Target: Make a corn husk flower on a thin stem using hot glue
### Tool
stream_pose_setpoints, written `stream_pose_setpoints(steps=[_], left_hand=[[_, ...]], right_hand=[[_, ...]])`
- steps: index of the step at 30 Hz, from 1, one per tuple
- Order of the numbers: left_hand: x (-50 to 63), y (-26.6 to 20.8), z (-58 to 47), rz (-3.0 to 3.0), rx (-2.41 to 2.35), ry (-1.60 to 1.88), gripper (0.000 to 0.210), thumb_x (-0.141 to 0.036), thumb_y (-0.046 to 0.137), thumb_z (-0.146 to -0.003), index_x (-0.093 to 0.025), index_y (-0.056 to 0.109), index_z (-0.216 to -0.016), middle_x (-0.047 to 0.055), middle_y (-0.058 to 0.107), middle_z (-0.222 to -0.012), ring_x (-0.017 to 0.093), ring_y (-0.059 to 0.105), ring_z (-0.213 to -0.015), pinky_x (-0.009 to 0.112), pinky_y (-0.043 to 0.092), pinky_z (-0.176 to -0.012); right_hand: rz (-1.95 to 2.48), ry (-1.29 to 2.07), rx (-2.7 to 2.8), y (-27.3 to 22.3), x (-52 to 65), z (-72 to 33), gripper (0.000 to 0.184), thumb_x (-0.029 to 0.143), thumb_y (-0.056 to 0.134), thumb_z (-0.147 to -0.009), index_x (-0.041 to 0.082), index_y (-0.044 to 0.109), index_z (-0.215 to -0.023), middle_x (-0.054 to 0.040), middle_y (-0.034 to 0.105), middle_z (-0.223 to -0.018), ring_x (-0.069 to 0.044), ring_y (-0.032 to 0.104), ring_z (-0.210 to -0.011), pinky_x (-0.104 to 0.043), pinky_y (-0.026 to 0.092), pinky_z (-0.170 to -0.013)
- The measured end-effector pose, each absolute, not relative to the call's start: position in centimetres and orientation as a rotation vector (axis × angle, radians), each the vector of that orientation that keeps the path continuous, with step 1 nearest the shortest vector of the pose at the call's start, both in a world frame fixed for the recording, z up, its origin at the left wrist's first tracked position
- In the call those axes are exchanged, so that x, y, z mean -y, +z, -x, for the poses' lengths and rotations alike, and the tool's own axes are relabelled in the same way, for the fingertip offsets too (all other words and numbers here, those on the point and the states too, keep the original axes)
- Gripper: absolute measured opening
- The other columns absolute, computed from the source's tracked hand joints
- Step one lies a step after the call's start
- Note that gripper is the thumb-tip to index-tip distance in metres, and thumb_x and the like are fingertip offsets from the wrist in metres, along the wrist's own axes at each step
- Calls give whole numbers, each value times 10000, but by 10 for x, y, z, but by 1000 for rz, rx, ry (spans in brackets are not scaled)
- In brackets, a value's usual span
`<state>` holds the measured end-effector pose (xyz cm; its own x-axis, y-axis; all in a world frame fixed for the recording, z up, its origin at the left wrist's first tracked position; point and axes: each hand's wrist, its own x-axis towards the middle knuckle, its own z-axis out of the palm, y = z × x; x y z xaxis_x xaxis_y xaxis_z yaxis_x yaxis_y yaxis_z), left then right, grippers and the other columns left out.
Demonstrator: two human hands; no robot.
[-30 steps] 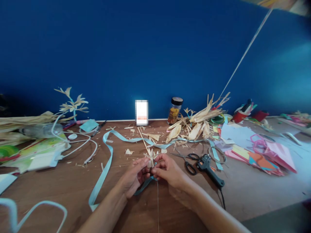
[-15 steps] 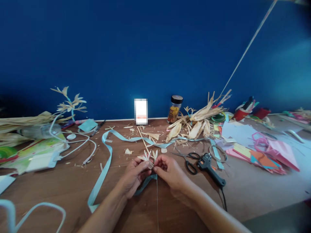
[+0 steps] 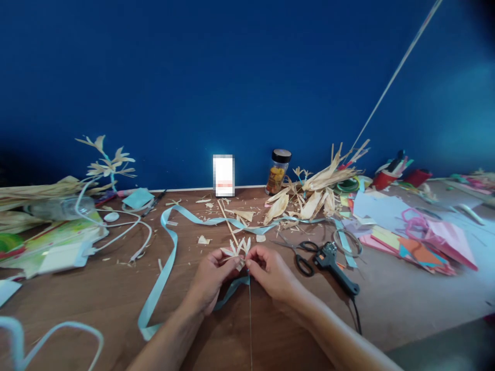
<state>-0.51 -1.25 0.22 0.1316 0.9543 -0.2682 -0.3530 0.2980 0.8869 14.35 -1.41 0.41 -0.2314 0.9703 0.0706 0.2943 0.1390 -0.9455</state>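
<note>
A small flower of pale dried husk strips is pinched between my two hands, its petals fanned upward. My left hand is closed on its left side, thumb along the base. From the right, my right hand grips the base with thumb and forefinger; the fingertips of both hands nearly meet. A light blue ribbon loops over the table behind my hands, and a length of it hangs below my fingers. Whether that ribbon is attached to the flower cannot be made out.
Black scissors and a black glue gun lie right of my hands. Behind are dried corn husks, a lidded jar and a bright blurred screen. White cables lie left, coloured papers right.
My hands stay on the husk flower at nearly the same spot. The fingers have shifted slightly, and the petals stand a little more upright and spread. The view has tilted marginally.
</note>
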Motion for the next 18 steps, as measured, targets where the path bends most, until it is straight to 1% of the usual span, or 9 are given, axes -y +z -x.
stream_pose_setpoints(steps=[4, 8, 13, 15, 18], left_hand=[[12, 2, 5, -751, -1007, 1074, 168, -242, 703, -575, -141, 618, -679, 14, 650, -669, 92, 567, -596, 183, 448, -588], [12, 4, 5, -763, -974, 1059, 185, -246, 699, -582, -139, 626, -713, 22, 652, -681, 107, 576, -620, 206, 458, -623], [12, 4, 5, -788, -1023, 1038, 143, -239, 680, -622, -140, 620, -705, 8, 635, -698, 84, 566, -632, 149, 456, -593], [12, 3, 5, -785, -1011, 1008, 132, -244, 666, -644, -147, 617, -720, -2, 627, -693, 79, 563, -647, 152, 465, -631], [12, 2, 4, -739, -1044, 999, 137, -235, 690, -620, -154, 606, -691, -18, 618, -699, 56, 548, -627, 113, 461, -605]], right_hand=[[1263, 1138, 1634, -2, 14, -144, 117, 251, 465, -771, 172, 547, -746, 25, 533, -593, -90, 457, -518, -189, 352, -486], [1275, 1179, 1611, -5, 12, -145, 130, 273, 457, -783, 181, 546, -761, 25, 537, -586, -91, 469, -511, -187, 359, -475], [1312, 1097, 1616, 7, 25, -153, 93, 254, 481, -771, 190, 548, -787, 20, 546, -625, -96, 496, -562, -188, 372, -501], [1331, 1056, 1632, 16, 35, -163, 93, 246, 481, -772, 193, 544, -814, 12, 560, -668, -99, 509, -590, -188, 379, -517], [1411, 962, 1672, 29, 51, -192, 94, 244, 477, -774, 198, 538, -828, 2, 572, -702, -108, 521, -615, -192, 385, -526]])
